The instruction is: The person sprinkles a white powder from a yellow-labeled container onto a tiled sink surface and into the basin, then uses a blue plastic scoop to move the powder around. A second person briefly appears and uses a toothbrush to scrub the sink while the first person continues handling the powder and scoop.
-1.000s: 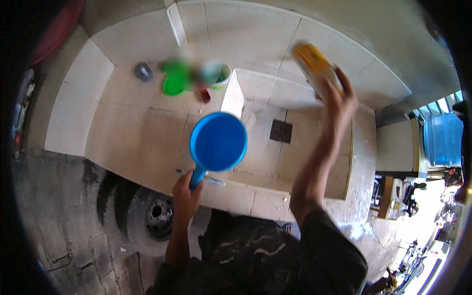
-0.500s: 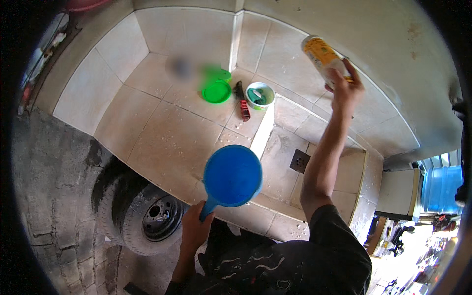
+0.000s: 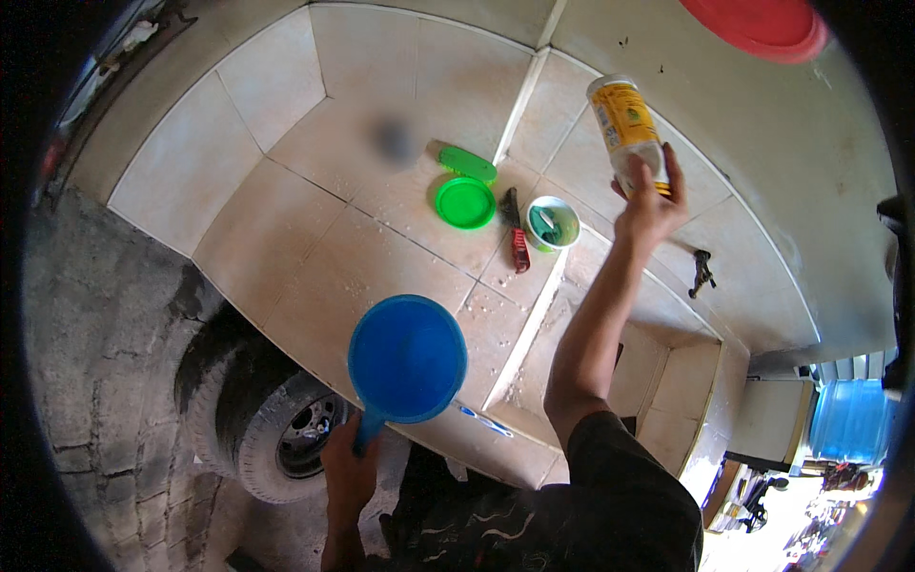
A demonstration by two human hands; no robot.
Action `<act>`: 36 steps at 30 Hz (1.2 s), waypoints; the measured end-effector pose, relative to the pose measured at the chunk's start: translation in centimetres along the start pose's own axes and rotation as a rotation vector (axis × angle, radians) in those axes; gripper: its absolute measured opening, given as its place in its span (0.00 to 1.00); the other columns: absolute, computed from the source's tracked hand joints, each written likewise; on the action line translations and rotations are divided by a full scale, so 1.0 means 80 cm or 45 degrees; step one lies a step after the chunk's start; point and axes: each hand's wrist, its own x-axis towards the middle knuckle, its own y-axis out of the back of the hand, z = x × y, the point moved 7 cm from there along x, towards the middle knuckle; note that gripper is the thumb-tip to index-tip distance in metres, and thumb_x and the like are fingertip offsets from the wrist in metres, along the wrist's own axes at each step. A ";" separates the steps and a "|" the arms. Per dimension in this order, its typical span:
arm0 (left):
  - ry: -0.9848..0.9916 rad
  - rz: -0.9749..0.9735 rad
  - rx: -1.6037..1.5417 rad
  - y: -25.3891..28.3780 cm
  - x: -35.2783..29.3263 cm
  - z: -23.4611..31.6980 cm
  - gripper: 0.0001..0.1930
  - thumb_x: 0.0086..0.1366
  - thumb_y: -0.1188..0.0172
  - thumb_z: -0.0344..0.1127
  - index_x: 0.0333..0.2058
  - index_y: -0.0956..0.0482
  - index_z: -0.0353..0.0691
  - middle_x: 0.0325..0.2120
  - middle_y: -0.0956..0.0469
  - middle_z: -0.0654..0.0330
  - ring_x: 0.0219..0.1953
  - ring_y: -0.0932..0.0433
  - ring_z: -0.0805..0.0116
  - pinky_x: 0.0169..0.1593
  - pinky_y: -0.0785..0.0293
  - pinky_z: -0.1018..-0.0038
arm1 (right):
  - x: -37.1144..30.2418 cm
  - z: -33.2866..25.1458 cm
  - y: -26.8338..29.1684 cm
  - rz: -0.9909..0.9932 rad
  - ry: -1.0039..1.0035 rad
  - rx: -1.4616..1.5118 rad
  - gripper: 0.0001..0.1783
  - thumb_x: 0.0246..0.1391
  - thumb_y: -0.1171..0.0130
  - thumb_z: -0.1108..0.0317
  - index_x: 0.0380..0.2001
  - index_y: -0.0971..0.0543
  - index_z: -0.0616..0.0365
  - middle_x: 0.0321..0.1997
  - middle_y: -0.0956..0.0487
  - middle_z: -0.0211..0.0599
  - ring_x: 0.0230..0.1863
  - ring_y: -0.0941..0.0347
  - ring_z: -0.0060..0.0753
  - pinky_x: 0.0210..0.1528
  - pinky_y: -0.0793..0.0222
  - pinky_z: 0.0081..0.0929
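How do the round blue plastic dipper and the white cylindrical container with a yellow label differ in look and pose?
Colour: the round blue plastic dipper is plain; the white cylindrical container bears a yellow label.
Shape: the dipper is a broad bowl with a handle; the container is narrower, showing none.
Pose: the dipper's mouth faces the camera; the container leans.
Both are held.

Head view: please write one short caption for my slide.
Left hand holds a blue dipper; right hand holds up a yellow-labelled container at a tiled counter.

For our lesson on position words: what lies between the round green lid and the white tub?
In the head view, a red-handled tool lies between the green lid and the white tub.
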 end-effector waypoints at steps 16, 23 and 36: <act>-0.291 0.131 0.028 0.030 0.038 -0.004 0.18 0.56 0.41 0.31 0.45 0.28 0.30 0.30 0.26 0.47 0.30 0.25 0.53 0.33 0.33 0.63 | -0.028 0.040 -0.044 0.094 -0.034 -0.102 0.25 0.41 0.40 0.78 0.47 0.26 0.66 0.39 0.23 0.52 0.30 0.22 0.38 0.21 0.22 0.24; -0.355 0.070 -0.018 0.028 0.044 -0.007 0.17 0.55 0.41 0.30 0.44 0.27 0.30 0.29 0.26 0.47 0.30 0.26 0.51 0.32 0.33 0.62 | -0.033 0.051 -0.050 -0.017 -0.061 -0.093 0.25 0.40 0.38 0.77 0.47 0.26 0.64 0.39 0.23 0.53 0.29 0.22 0.39 0.21 0.23 0.26; -0.243 0.083 -0.064 0.033 0.049 -0.021 0.16 0.56 0.41 0.30 0.42 0.27 0.28 0.29 0.27 0.47 0.28 0.26 0.53 0.30 0.33 0.63 | -0.051 0.075 -0.047 0.166 -0.174 -0.157 0.26 0.40 0.37 0.74 0.48 0.26 0.60 0.35 0.22 0.47 0.28 0.23 0.37 0.20 0.24 0.26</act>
